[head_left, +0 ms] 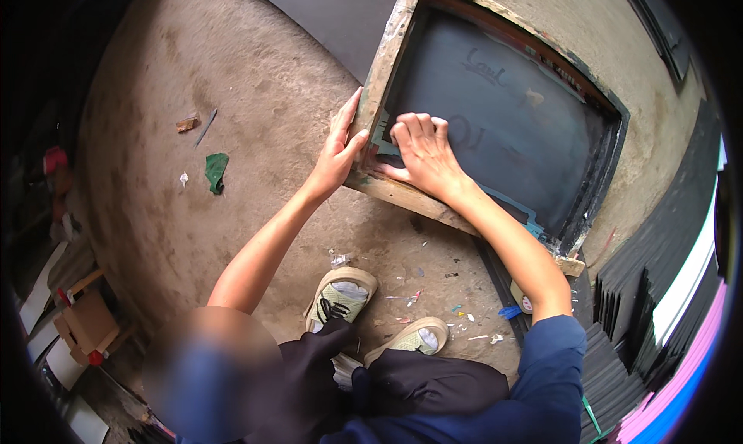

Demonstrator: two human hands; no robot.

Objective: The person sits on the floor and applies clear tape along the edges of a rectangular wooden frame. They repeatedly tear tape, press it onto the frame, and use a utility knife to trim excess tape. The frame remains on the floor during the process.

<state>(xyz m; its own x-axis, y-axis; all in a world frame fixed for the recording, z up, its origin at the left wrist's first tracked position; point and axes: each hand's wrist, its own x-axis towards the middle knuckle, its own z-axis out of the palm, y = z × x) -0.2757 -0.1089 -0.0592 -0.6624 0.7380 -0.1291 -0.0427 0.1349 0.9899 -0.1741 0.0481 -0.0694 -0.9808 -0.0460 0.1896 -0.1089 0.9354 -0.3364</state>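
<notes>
A screen printing frame (419,203) with wooden sides and a dark mesh (511,134) lies tilted before me, toward the right. Along its left wooden side, my left hand (338,151) holds the frame, fingers stretched up the outer edge and thumb over the wood. My right hand (424,154) reaches inside the near left corner. Its fingers are curled over the mesh and its thumb points at the corner; anything they hold is hidden. Faint marks and bluish tape-like strips (511,203) show on the mesh surface.
Stacks of dark sheets (619,367) with white, pink and blue ones stand at the right. A dark sheet or board (333,15) lies beyond the frame. A green scrap (217,172) and small litter dot the concrete floor. A cardboard box (87,320) sits at the left.
</notes>
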